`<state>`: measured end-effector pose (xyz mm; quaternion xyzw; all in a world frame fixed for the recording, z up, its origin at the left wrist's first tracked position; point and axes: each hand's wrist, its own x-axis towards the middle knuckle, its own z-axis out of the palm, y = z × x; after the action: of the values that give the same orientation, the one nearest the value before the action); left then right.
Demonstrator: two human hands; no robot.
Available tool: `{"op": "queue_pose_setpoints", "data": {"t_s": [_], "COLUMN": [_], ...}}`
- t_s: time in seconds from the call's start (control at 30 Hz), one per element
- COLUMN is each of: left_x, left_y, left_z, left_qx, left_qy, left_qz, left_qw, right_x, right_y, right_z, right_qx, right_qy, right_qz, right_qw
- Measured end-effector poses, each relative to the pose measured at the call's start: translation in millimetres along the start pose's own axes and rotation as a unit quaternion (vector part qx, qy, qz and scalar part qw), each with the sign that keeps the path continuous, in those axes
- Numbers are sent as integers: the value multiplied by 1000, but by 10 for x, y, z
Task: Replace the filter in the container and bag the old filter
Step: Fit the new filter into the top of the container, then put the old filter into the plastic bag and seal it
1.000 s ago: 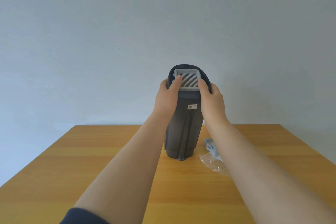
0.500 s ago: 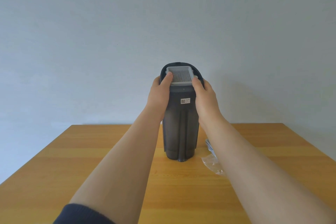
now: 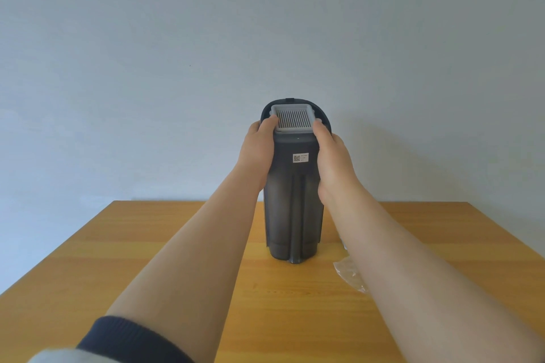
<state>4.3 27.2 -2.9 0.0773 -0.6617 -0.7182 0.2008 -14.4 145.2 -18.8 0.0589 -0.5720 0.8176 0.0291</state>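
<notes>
Dark sleeve [image 3: 124,339] at lower left, forearm running up to left hand [image 3: 256,150]. Left grip wrapped around upper left side of container [image 3: 292,209], thumb [image 3: 269,122] pressing left edge of filter [image 3: 295,120]. Likely bracing the body while seating or prying the filter; cannot tell which. Container upright on worktop [image 3: 147,274], base down, label facing camera, so top opening stays reachable. Filter sits in top recess, between both thumbs, touching each. Right hand [image 3: 334,162] mirrors it: grip closed on upper right side, thumb on right filter edge. Clear plastic bag [image 3: 349,274] flat on worktop just beside container, partly hidden under right forearm, probably staged for old filter.
</notes>
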Motion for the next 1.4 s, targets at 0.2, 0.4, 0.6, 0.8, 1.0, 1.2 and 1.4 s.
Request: {"op": "queue_pose_setpoints", "data": {"t_s": [0.2, 0.4, 0.6, 0.8, 1.0, 1.2, 1.4], "left_x": [104, 78, -40, -182, -455, -844, -1037], "left_y": [-3, 0, 24, -217, -592, -814, -878], "left_z": [-74, -81, -109, -216, -253, -16, 278], "left_qx": [3, 24, 42, -31, 22, 39, 65], "left_qy": [0, 10, 30, 66, 211, 163, 71], "left_qz": [4, 12, -14, -74, -128, -143, -185], "left_qw": [1000, 1000, 999, 995, 969, 975, 978], "right_x": [46, 34, 7, -39, -134, -280, -404], "right_y": [50, 56, 2, -44, 7, 69, 118], "right_z": [90, 103, 107, -64, -450, -862, -1236], "right_qx": [-3, -9, -116, -186, -193, -225, -298], "right_qy": [0, 2, 5, 12, 58, 66, 56], "right_qz": [-2, -6, 0, -9, -19, -32, -37], "right_qw": [1000, 1000, 993, 983, 979, 972, 952]}}
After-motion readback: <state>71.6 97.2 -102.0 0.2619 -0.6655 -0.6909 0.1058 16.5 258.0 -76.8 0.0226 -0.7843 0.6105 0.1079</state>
